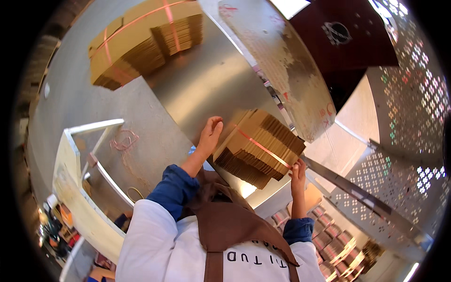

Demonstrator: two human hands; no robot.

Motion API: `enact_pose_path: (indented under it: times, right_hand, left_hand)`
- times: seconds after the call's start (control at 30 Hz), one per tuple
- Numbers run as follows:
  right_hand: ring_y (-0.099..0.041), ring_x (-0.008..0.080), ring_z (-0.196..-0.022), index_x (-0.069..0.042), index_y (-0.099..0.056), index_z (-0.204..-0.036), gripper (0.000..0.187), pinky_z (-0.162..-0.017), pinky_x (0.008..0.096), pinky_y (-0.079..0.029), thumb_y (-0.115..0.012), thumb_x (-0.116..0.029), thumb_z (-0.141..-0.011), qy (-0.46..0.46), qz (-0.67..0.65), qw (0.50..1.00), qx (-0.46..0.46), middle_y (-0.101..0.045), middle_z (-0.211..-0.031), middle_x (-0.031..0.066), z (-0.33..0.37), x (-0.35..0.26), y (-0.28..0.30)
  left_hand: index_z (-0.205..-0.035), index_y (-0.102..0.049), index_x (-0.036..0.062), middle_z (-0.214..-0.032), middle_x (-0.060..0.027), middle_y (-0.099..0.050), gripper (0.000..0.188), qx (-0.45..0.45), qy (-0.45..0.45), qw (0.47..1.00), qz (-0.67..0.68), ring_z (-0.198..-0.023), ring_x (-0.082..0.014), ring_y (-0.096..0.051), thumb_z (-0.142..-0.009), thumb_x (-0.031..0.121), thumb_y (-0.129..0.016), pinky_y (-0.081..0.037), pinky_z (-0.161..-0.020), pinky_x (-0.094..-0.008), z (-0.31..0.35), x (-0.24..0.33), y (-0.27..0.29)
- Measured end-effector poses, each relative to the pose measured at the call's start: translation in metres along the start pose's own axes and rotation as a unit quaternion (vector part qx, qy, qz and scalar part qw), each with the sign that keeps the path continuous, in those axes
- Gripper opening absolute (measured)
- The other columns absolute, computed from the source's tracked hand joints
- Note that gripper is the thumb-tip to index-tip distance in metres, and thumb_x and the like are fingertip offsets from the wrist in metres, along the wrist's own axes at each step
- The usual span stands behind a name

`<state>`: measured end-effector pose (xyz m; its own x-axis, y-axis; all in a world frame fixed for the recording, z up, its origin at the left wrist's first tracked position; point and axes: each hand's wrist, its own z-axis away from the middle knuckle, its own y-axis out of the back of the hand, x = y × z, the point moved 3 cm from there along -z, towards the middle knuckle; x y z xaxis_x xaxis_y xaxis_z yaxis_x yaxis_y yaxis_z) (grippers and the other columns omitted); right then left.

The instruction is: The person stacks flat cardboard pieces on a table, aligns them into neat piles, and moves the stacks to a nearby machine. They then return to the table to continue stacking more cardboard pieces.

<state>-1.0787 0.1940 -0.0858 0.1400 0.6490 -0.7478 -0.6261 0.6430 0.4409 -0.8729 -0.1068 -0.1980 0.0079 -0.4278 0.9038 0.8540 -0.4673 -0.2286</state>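
Showing layered edges, 1 pink-strapped brown cardboard bundle (257, 153) lies between 2 unclenched hands (210, 135) (298, 177)

Pretty bright overall, glare on shiny silver metal tabletop (211, 75), blown-out light through perforated grey metal panel (407, 134), heavy fisheye bend, corners black.

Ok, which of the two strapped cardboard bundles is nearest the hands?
The near bundle, between the left hand and right hand. The far bundle, at upper left, lies well away from both.
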Motion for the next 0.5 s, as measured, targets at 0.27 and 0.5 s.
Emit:
enact_pose_path:
  times: [0.27,0.5]
  right_hand:
    - [-0.044,0.0233,-0.13,-0.007,-0.029,-0.147,0.077,-0.105,0.0376,-0.039,-0.04,-0.063,-0.095,-0.051,-0.125,0.989,-0.064,-0.042,-0.143,0.0111,-0.016,0.033,-0.003]
    - [-0.042,0.0245,-0.133,-0.011,-0.028,-0.148,0.078,-0.109,0.0418,-0.038,-0.044,-0.064,-0.093,-0.14,-0.254,0.955,-0.066,-0.039,-0.148,0.0089,-0.015,0.044,0.016]
  left_hand:
    - [-0.119,-0.057,-0.0016,-0.111,-0.0214,-0.062,0.057,-0.12,0.044,0.956,-0.266,-0.106,-0.0369,-0.058,-0.092,0.048,-0.055,-0.045,-0.093,-0.0435,0.038,-0.038,-0.026]
    - [-0.128,-0.049,-0.0024,-0.123,-0.0229,-0.055,0.066,-0.166,-0.024,0.961,-0.221,-0.113,-0.0402,-0.053,-0.09,0.051,-0.055,-0.042,-0.097,-0.0452,0.057,-0.022,-0.051]
